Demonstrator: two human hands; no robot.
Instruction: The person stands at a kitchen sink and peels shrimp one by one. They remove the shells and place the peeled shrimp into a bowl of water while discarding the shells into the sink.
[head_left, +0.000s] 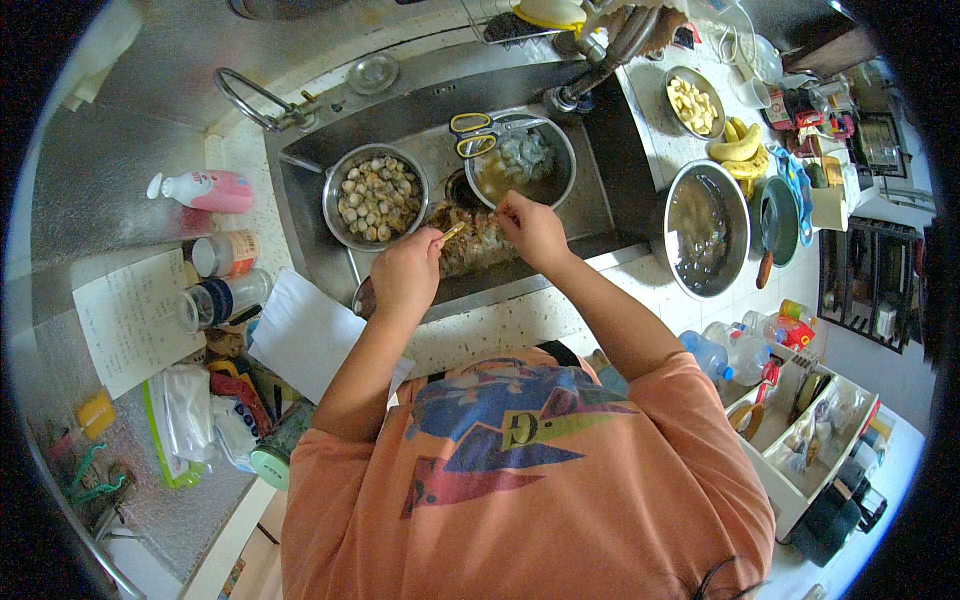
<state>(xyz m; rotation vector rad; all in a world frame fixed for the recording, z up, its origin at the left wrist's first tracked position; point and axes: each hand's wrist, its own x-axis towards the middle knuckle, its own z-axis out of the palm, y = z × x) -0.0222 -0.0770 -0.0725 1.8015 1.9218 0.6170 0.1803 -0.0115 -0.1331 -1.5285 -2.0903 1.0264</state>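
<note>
My left hand (407, 271) pinches a small yellow stick-like object (454, 231) over the sink (604, 172). Beside the near rim of a metal bowl (573, 169) is my right hand (534, 234), its fingertips drawn together; whether anything small is between them is hidden. That bowl holds greyish, translucent pieces (525, 154) in cloudy liquid, possibly shrimp. Scissors (474, 135) with yellow and black handles lie across its rim. To the left, a metal basin (328, 202) contains many clams (379, 196). Brownish scraps (469, 251) lie in the sink below my hands.
A faucet (255, 97) arches at the sink's back left. Along the left stand a pink pump bottle (217, 191), jars (225, 253) and papers (307, 330). On the right are a metal basin of liquid (742, 225), bananas (739, 146), and a bowl of pale yellow pieces (694, 105).
</note>
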